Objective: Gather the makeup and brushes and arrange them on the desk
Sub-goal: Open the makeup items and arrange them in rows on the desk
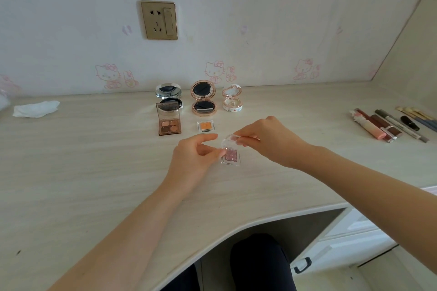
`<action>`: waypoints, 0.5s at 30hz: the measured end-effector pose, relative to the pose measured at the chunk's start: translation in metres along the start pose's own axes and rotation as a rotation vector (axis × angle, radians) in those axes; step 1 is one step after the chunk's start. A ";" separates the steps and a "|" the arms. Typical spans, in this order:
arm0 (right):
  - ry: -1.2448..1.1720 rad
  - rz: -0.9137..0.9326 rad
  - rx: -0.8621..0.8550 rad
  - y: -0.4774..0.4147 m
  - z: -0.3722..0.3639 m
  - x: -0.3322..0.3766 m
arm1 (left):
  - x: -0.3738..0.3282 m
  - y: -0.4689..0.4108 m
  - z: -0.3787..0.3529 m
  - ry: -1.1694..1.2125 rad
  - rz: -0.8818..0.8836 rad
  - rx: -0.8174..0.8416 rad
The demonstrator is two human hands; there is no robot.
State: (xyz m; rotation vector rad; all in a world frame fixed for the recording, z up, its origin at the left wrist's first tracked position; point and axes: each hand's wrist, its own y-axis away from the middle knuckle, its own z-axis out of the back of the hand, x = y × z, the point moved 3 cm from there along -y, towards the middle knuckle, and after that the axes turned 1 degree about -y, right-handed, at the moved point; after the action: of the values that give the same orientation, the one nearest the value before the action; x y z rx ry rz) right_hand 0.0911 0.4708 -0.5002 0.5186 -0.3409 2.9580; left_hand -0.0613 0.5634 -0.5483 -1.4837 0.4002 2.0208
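A small clear case of pink glitter eyeshadow point(230, 156) sits mid-desk with its lid lifted. My left hand point(194, 156) pinches its left side and my right hand point(267, 142) holds the raised clear lid. Behind it lie an orange single eyeshadow point(206, 125) and an open brown four-colour palette point(169, 123). At the wall stand three open compacts: silver point(168, 97), rose-gold point(203, 100) and white point(232, 100). Lip products, pencils and brushes point(392, 125) lie in a row at the far right.
A crumpled white tissue point(35, 108) lies at the far left of the light wooden desk point(94, 172). A wall socket point(159, 20) is above the compacts. The desk's curved front edge runs over my knees; a drawer unit point(331, 250) stands at the lower right.
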 end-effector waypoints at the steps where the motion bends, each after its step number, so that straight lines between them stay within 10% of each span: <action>1: 0.047 -0.015 0.019 -0.001 -0.002 -0.002 | 0.001 0.000 0.000 -0.063 -0.037 -0.016; 15: 0.310 -0.085 0.137 -0.006 -0.006 0.007 | 0.009 0.002 -0.013 -0.576 -0.472 -0.010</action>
State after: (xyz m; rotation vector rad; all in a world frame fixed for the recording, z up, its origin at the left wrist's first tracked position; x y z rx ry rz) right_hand 0.0838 0.4787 -0.5018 0.0788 -0.0815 2.9274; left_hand -0.0552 0.5571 -0.5617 -0.8301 -0.1836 1.9354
